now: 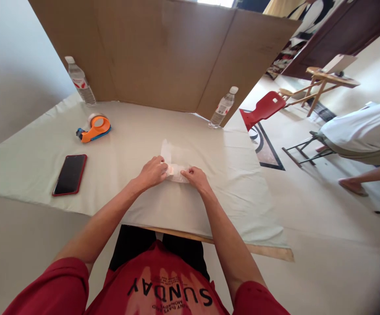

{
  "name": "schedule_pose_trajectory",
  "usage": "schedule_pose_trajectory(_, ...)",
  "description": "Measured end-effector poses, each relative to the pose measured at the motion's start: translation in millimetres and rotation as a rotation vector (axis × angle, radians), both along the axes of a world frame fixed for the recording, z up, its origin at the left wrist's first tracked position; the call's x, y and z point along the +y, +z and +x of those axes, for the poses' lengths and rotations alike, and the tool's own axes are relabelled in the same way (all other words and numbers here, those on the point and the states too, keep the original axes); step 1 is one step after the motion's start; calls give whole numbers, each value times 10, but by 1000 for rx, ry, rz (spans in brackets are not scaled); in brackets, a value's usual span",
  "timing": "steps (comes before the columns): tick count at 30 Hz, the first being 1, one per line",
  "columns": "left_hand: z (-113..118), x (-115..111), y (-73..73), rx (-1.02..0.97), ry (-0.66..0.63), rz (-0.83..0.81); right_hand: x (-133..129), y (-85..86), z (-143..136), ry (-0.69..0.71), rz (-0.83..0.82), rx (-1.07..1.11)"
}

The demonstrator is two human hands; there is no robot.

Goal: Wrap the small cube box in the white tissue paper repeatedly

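A thin white strip [176, 173], like tissue or soft film, lies low over the cloth between my hands. Its exact kind is too small to make out. My left hand [153, 171] is closed on its left end, fingers curled together. At the right end, my right hand [195, 177] pinches it between thumb and fingers. A paler white flap [165, 149] reaches away from me just beyond my left fingers; whether it joins the strip I cannot tell. All this is over the light cloth-covered table [173, 210], near its front edge.
Left of my hands lie a phone [69, 175] and an orange tape dispenser [96, 128]. A bottle [81, 85] and another bottle [223, 107] stand against a cardboard panel [157, 52] at the back. To the right are a red chair [265, 108] and a seated person [367, 131].
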State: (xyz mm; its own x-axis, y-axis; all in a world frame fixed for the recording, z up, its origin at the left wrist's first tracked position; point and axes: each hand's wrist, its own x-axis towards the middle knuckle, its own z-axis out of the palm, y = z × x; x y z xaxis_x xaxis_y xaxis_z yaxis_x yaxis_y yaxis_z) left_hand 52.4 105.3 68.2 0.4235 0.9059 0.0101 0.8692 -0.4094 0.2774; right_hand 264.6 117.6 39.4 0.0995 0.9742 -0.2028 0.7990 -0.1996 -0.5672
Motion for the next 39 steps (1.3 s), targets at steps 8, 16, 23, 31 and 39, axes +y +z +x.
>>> schedule_pose_trajectory(8, -27, 86, 5, -8, -132, -12, 14, 18, -29, -113, -3, -71)
schedule_pose_trajectory(16, -44, 140, 28, -12, -171, -38, -21, -2, -37, -129, -40, -51)
schedule_pose_trajectory(23, -67, 164, 35, -16, -192, -60, -18, -31, -120, -142, 35, 23)
schedule_pose_trajectory(31, -40, 196, 21, -1, -187, -87, -33, -37, -269, -218, 208, 143)
schedule_pose_trajectory(39, -4, 205, 21, -10, -180, -110, -51, 74, -464, -145, 297, 281)
